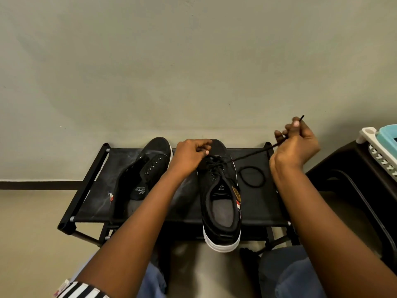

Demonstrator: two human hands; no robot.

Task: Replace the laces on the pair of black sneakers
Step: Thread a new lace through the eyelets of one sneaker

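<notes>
Two black sneakers with white soles stand on a black fabric rack [257,203]. The left sneaker [139,175] has bare eyelets and its tongue pulled out. The right sneaker [219,196] carries a black lace [251,153] through its front eyelets. My left hand [191,155] rests on the toe end of the right sneaker and pinches the lacing there. My right hand [296,143] is raised to the right and grips the lace, pulled taut, with the lace's tip sticking out above my fingers. A second black lace [252,176] lies coiled on the rack beside the right sneaker.
A grey wall stands right behind the rack. A dark stool or cabinet [354,179] stands at the right, with a white and teal basket [382,147] on it. My knees in blue jeans are below the rack's front edge.
</notes>
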